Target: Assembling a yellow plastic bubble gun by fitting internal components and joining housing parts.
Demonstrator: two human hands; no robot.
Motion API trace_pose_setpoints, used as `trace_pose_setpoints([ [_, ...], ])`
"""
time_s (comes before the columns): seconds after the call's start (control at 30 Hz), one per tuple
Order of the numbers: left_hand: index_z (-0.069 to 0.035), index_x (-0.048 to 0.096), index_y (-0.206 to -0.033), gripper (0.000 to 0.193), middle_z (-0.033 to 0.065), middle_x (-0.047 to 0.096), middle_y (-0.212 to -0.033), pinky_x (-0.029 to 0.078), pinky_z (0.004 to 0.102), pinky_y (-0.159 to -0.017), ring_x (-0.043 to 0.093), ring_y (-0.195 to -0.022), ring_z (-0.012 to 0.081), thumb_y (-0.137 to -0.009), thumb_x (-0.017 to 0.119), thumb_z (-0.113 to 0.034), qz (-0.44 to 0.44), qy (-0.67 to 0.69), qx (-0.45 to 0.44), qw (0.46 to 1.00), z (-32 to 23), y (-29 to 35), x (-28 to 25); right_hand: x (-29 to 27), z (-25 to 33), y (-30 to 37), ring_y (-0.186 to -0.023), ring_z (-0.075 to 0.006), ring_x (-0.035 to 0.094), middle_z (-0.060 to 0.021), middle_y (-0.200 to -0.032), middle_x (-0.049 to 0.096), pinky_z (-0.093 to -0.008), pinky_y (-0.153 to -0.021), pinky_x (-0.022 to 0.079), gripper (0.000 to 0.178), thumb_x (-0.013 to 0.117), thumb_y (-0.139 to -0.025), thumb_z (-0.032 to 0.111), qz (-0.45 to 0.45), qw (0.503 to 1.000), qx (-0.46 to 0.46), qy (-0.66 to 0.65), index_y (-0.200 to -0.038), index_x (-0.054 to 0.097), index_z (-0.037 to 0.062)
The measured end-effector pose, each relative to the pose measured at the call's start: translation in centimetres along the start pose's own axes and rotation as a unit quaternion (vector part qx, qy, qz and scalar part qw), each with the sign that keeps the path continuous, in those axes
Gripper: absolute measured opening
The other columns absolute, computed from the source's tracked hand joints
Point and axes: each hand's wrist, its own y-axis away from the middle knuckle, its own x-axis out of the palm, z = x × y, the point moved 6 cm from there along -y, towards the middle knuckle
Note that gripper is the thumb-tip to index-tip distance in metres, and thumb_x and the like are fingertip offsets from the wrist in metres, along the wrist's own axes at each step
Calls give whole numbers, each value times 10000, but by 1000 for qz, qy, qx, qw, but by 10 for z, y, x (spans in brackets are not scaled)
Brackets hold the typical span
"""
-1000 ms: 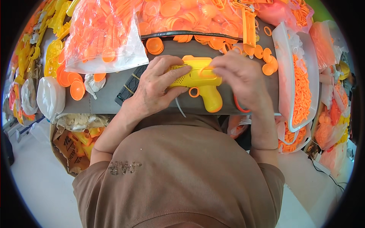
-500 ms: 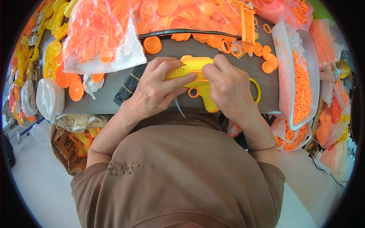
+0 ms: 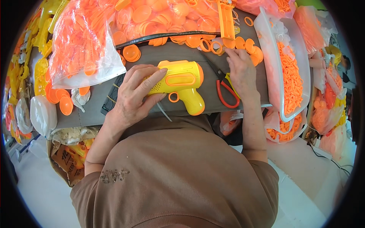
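Note:
My left hand (image 3: 137,88) grips the rear of a yellow toy gun (image 3: 184,73) with orange trim, an orange trigger ring and an orange front end. The gun's handle points down toward me. My right hand (image 3: 243,68) is off the gun, open, with fingers stretched to the small orange rings (image 3: 216,48) and orange discs (image 3: 249,45) at the far right. Whether its fingertips touch a piece is hard to make out. Scissors (image 3: 228,97) with red and yellow handles lie just left of my right wrist. A thin pale strip (image 3: 164,112) lies below the gun.
A clear bag of orange parts (image 3: 81,49) stands far left, beside a heap of orange discs (image 3: 163,22) behind a black edge. At right is a white bin of orange rings (image 3: 291,81). A dark strap-bound object (image 3: 110,100) lies left; a brown paper bag (image 3: 64,159) hangs below.
My right hand has left the gun and moved right and away from me, uncovering its orange front and the scissors. My left hand, still holding the gun, has shifted slightly left.

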Motion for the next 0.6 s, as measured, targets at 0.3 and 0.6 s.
trace_pose_setpoints([
  [0.3,-22,599,-1135,505,140,553,-1081,473,389,-822,551,-993,323,-654,752,-55,15,-14,2,1000,-1,0,-1,3,-11,-2,-842,-257,551,-89,-896,486,-362,-729,453,183,600,-828,84,62,994,18,-88,-1005,599,40],
  [0.6,-19,601,-1128,502,149,551,-1089,474,390,-817,553,-991,324,-652,755,-45,13,-7,-5,1000,0,0,-1,-6,-35,7,-737,-180,540,-79,-910,533,-298,-672,445,214,627,-781,50,61,984,53,-161,-993,601,25],
])
